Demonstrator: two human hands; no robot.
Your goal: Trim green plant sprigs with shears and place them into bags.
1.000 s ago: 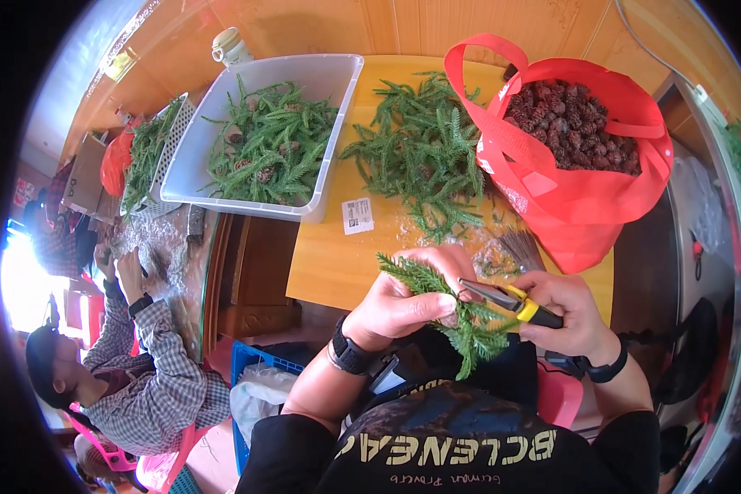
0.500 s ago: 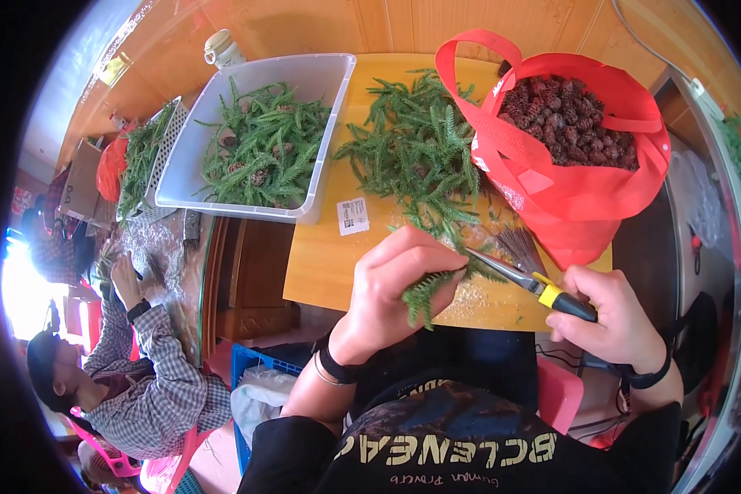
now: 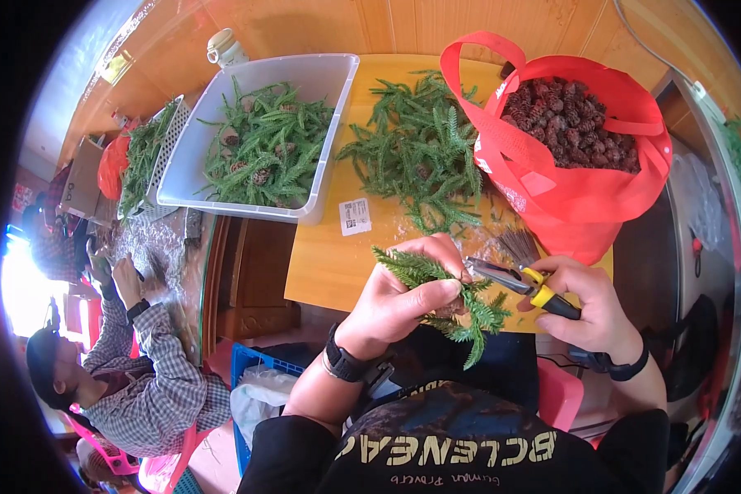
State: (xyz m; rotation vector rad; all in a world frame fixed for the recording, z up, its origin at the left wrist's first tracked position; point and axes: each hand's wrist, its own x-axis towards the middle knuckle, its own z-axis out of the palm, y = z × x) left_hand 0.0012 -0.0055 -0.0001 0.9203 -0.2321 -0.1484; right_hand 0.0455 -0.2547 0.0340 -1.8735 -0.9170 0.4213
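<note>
My left hand point(image 3: 391, 306) is closed around a green artificial pine sprig point(image 3: 479, 317), thumb across its middle and needles fanning out on both sides. A brown pine cone point(image 3: 453, 308) shows partly under the thumb. My right hand point(image 3: 597, 309) grips long-nose pliers point(image 3: 558, 302) by their yellow and black handles. The metal jaws are slightly parted and point left, close to the top of the sprig by my left fingertips; whether they touch it I cannot tell. Past my hands, a pile of green sprigs point(image 3: 424, 148) lies on the yellow table point(image 3: 321, 272).
A red bag point(image 3: 568, 202) full of pine cones point(image 3: 572, 123) stands at the right. A clear plastic bin point(image 3: 169, 185) at the left holds sprigs with cones. Thin brown wires point(image 3: 517, 245) and a white label point(image 3: 355, 216) lie on the table. A co-worker point(image 3: 148, 362) sits far left.
My left hand has turned the sprig, so its cone and more needles show. The pliers have drawn slightly left and down, and their jaws have parted.
</note>
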